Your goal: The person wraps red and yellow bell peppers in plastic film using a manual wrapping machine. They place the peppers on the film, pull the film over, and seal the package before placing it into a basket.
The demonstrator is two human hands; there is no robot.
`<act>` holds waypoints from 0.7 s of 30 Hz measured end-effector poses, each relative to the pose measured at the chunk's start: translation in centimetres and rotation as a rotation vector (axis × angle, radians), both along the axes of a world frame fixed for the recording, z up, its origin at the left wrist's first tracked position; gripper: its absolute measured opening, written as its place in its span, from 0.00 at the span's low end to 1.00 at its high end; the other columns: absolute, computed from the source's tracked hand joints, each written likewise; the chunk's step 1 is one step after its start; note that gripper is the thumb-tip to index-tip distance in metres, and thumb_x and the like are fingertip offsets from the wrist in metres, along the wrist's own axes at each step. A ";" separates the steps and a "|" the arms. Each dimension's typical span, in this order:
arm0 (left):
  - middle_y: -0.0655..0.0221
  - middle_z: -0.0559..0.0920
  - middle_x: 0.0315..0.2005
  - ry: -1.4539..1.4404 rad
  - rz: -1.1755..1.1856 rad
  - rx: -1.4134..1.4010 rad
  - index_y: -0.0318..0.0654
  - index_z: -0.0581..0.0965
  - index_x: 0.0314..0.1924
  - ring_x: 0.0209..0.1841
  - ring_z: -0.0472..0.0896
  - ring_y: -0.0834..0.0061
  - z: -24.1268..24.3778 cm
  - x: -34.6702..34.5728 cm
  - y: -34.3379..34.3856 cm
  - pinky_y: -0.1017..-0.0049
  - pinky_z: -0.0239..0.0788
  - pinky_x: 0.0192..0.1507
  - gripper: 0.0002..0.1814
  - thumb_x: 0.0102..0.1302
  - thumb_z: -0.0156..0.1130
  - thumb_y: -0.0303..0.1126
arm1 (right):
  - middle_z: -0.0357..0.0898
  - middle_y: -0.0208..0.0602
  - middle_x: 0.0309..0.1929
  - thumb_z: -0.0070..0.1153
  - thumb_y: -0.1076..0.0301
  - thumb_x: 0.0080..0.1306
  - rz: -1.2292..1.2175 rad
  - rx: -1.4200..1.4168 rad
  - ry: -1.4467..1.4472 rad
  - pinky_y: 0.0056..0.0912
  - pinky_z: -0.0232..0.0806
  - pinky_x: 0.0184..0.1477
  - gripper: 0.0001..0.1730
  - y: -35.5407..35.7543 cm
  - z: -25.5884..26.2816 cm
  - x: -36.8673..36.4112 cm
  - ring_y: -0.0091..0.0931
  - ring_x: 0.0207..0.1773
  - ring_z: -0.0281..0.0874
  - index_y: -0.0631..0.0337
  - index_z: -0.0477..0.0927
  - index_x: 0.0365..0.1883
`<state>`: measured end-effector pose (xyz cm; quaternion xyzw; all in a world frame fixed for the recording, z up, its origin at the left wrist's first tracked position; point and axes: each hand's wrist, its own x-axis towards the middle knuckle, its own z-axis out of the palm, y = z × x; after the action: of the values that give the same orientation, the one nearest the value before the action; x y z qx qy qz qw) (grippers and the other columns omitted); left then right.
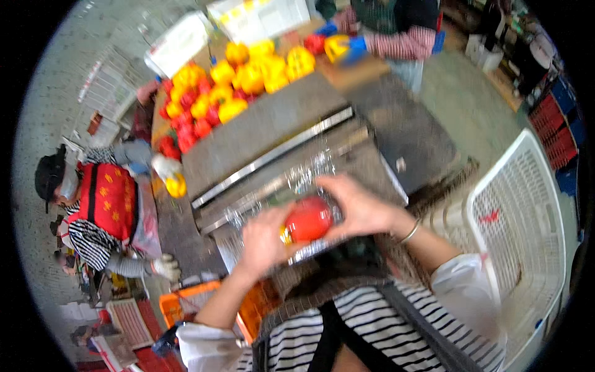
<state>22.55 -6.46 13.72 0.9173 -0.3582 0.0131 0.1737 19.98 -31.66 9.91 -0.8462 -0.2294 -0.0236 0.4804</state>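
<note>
My left hand (266, 238) and my right hand (360, 204) hold a red bell pepper (309, 218) between them, one at each end. A glossy layer of clear film seems to cover it. At its left end, beside my left fingers, shows a bit of yellow (285, 235), perhaps a second pepper mostly hidden. Crumpled clear plastic film (316, 169) lies just beyond my fingers on a film-wrapping machine (283, 125) with a bright metal bar (274, 156) across it.
Yellow and red bell peppers (223, 88) are heaped behind the machine. A white plastic basket (516, 209) stands at my right, an orange crate (186, 300) at lower left. One co-worker (109, 204) in white gloves is at the left; another's blue glove (355, 49) holds a yellow pepper.
</note>
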 end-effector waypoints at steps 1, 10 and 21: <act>0.55 0.84 0.44 0.005 0.007 -0.021 0.42 0.78 0.58 0.48 0.82 0.55 -0.4 -0.2 -0.3 0.59 0.74 0.55 0.44 0.38 0.82 0.48 | 0.69 0.52 0.58 0.79 0.55 0.45 -0.092 -0.012 0.080 0.43 0.66 0.61 0.51 -1.3 -0.5 -1.0 0.41 0.59 0.71 0.66 0.65 0.62; 0.57 0.83 0.42 0.022 -0.022 -0.016 0.40 0.77 0.58 0.45 0.82 0.56 0.5 -0.5 0.1 0.62 0.74 0.51 0.45 0.36 0.82 0.44 | 0.76 0.23 0.24 0.62 0.70 0.67 -0.329 0.429 0.312 0.20 0.64 0.27 0.05 -4.2 -5.2 -3.4 0.13 0.25 0.71 0.62 0.80 0.35; 0.62 0.82 0.44 -0.023 -0.035 -0.036 0.42 0.78 0.58 0.48 0.81 0.59 0.0 -0.9 0.2 0.62 0.72 0.52 0.44 0.36 0.82 0.43 | 0.81 0.44 0.30 0.59 0.70 0.64 -0.178 0.177 0.267 0.39 0.73 0.43 0.06 4.4 -2.5 4.9 0.38 0.35 0.81 0.64 0.81 0.33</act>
<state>21.65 -6.23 13.72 0.9074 -0.3758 0.0271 0.1864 24.90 -27.29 7.40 -0.8131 -0.0849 0.0264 0.5753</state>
